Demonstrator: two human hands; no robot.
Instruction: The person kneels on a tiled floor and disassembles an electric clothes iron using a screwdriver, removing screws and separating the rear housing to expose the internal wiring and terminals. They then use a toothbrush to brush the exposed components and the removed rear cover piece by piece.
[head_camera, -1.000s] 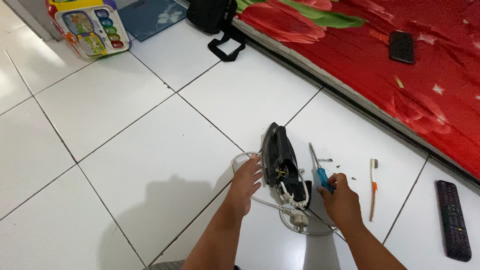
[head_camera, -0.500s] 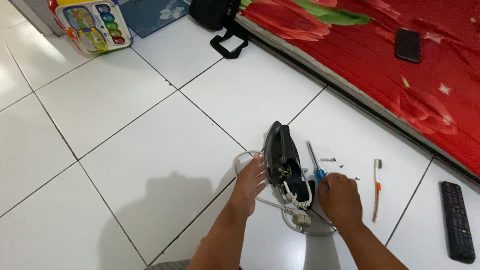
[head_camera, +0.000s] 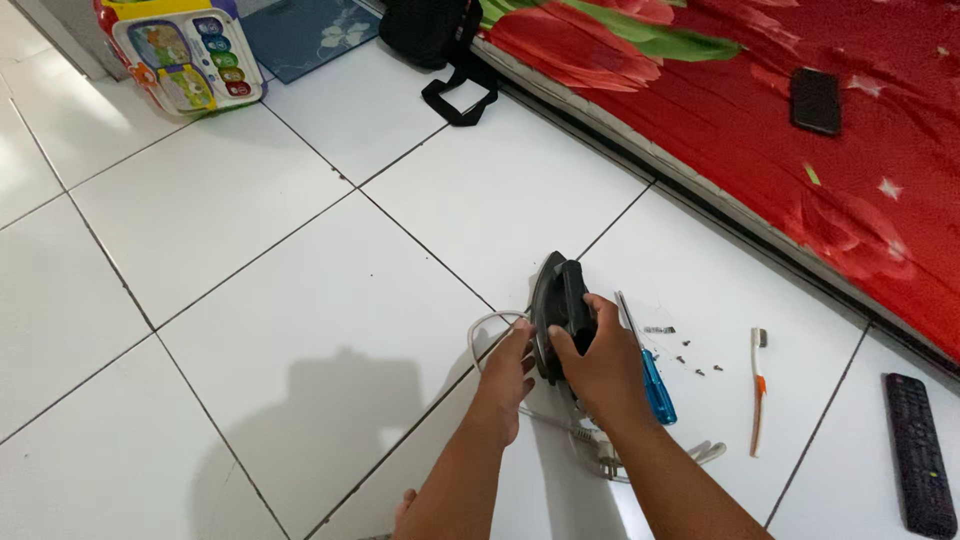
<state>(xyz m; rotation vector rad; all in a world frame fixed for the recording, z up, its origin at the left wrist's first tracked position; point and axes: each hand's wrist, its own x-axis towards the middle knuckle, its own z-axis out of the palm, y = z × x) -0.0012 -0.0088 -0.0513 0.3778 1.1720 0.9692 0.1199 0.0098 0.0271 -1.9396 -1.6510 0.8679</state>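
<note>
We have the iron (head_camera: 560, 315) on the floor (head_camera: 300, 300), right hand (head_camera: 598, 360) closed round its handle and left hand (head_camera: 508, 375) loosely curled against its side, steadying it; next we judge we need the screwdriver (head_camera: 648, 365) lying just beside.

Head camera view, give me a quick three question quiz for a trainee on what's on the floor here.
1. True or false: both hands touch the black clothes iron.
2. Which tool lies just right of the right hand? A) hammer B) blue-handled screwdriver C) pliers
3. What lies between the small screws and the remote control?

Key: 1 true; the left hand is at its side, the right grips its handle. 2 B. 3 a toothbrush.
</note>
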